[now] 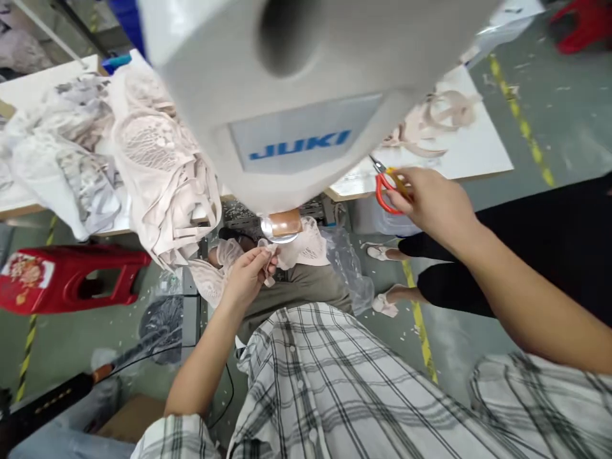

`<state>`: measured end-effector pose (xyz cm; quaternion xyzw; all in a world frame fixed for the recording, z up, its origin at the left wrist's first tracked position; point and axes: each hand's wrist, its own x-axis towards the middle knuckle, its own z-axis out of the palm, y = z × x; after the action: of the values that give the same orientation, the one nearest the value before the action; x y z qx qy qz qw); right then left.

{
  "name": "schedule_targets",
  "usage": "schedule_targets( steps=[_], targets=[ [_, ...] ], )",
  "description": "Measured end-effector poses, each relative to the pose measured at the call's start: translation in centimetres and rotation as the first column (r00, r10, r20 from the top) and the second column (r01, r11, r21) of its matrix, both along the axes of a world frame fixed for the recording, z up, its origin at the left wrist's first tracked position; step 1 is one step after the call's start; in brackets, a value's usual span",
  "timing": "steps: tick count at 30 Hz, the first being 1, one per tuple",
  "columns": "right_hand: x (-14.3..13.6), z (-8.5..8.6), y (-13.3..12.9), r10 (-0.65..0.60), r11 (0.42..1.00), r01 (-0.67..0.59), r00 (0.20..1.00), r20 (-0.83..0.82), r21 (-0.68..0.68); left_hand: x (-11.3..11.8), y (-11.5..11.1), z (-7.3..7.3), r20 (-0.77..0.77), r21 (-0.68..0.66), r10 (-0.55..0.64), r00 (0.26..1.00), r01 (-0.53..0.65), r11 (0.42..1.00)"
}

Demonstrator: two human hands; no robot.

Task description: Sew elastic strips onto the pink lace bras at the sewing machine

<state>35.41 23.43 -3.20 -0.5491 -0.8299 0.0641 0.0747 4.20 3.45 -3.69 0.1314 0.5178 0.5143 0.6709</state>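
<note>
My left hand (248, 275) is closed in a pinch on the strap end of a pale pink lace bra (310, 245), just below the sewing machine's head. One lace cup hangs over my lap, and more pale lace lies left of the hand. Out to the right, my right hand (433, 204) grips small scissors (381, 191) with red handles, their dark blades pointing toward the table. A yellow part shows beside the handles under my fingers. The white JUKI sewing machine (306, 108) fills the top middle and hides its needle area.
A heap of pale pink bras (160, 159) hangs over the left table edge beside greyish lace pieces (67, 153). Loose straps (447, 115) lie on the right table. A red stool (71, 277) stands at left. Another person's legs (526, 248) are close at right.
</note>
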Motion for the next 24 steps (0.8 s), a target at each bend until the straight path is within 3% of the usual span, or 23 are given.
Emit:
schedule_targets(
  steps=[3, 5, 8, 13, 18, 24],
  targets=[
    [0.0, 1.7, -7.1, 0.116, 0.965, -0.152, 0.978, -0.172, -0.213, -0.4, -0.2, 0.3, 0.054, 0.015, 0.0, 0.999, -0.001, 1.0],
    [-1.0, 2.5, -11.1, 0.281, 0.888, -0.353, 0.924, -0.259, -0.295, -0.4, -0.2, 0.6, 0.049, 0.025, -0.011, 0.999, 0.01, 1.0],
    [-3.2, 2.6, -14.4, 0.438, 0.833, -0.502, 0.855, -0.278, -0.232, -0.1, -0.1, 0.9, -0.015, 0.024, -0.023, 1.0, 0.024, 0.999],
    [-6.2, 1.7, -14.1, 0.488, 0.841, -0.527, 0.837, -0.248, -0.125, 0.5, -0.2, 1.2, -0.109, 0.024, -0.084, 0.99, 0.088, 0.996],
    [-7.3, 1.3, -13.1, 0.512, 0.801, -0.573, 0.806, -0.296, -0.175, 0.5, -0.5, 0.9, -0.167, 0.024, -0.09, 0.982, 0.096, 0.995],
    [-5.9, 0.9, -13.2, 0.426, 0.79, -0.535, 0.831, -0.357, -0.3, 0.1, -0.7, -0.1, -0.134, 0.03, -0.089, 0.987, 0.094, 0.995]
  ],
)
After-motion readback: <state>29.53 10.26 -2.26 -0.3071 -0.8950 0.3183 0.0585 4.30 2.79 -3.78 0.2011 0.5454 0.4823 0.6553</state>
